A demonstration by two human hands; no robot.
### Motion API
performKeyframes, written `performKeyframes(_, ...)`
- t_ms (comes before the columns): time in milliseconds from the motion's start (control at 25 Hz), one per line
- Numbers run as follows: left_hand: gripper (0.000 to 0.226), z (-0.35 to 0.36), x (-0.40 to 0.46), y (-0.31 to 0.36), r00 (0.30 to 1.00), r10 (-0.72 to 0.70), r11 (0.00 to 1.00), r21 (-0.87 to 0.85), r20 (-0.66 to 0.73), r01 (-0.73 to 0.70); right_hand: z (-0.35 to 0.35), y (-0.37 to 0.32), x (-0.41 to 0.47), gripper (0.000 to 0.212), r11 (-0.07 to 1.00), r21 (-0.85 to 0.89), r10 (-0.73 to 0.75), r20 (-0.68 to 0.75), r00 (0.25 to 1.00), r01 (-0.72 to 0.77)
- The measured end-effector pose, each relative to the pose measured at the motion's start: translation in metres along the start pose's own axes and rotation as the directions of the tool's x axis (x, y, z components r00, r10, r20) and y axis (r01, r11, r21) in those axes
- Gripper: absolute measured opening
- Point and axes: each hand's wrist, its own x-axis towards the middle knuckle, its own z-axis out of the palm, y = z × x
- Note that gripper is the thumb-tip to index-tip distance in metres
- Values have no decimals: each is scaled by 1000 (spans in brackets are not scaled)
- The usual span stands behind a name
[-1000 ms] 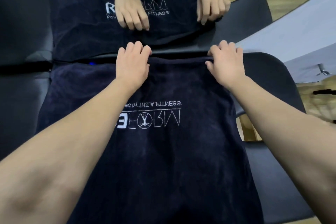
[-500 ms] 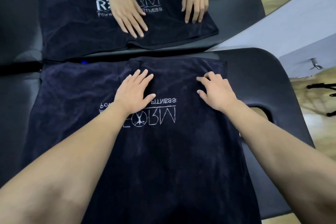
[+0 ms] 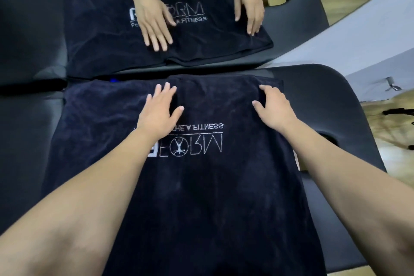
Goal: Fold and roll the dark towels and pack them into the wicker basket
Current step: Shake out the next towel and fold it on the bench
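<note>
A dark navy towel [image 3: 201,186] with white embroidered lettering lies spread flat on the near black padded table, its logo upside down to me. My left hand [image 3: 160,111] presses flat on it just above the lettering, fingers straight. My right hand [image 3: 273,108] rests on the towel near its far right corner, fingers slightly bent. A second dark towel [image 3: 100,36] lies on the far table. No wicker basket is in view.
Another person's two hands [image 3: 154,22] lie flat on the far towel. The near black table [image 3: 331,101] has a face hole on the right; the far table [image 3: 298,20] has one too. Wooden floor and a grey surface lie to the right.
My hands slid from the towel's far edge toward me and then back up near that edge. The other person's hands spread flat on their towel.
</note>
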Motion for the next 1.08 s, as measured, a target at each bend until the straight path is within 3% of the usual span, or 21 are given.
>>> performKeyframes(160, 65, -21, -22, -52, 942, -321, 947, -13, -97, 321, 7, -47, -11, 47, 954, -181, -253, -64, 965, 238)
performKeyframes(360, 65, -44, -71, -118, 884, -467, 883, -54, -17, 466, 40, -154, -22, 44, 873, -145, -438, 187, 879, 466)
performKeyframes(680, 60, -74, -82, -188, 875, -484, 867, -119, 22, 483, 99, -300, -35, 53, 791, -106, -542, 337, 770, 603)
performKeyframes(880, 65, -90, -48, -208, 814, -577, 811, -156, -63, 563, 123, -359, -23, 55, 796, -120, -513, 388, 766, 593)
performKeyframes(960, 67, -97, -31, -213, 778, -625, 760, -276, -64, 588, 135, -376, -19, 55, 802, -126, -495, 407, 768, 584)
performKeyframes(1080, 68, -107, -7, -227, 700, -711, 585, -501, 61, 638, 155, -395, -17, 54, 807, -139, -480, 411, 775, 574)
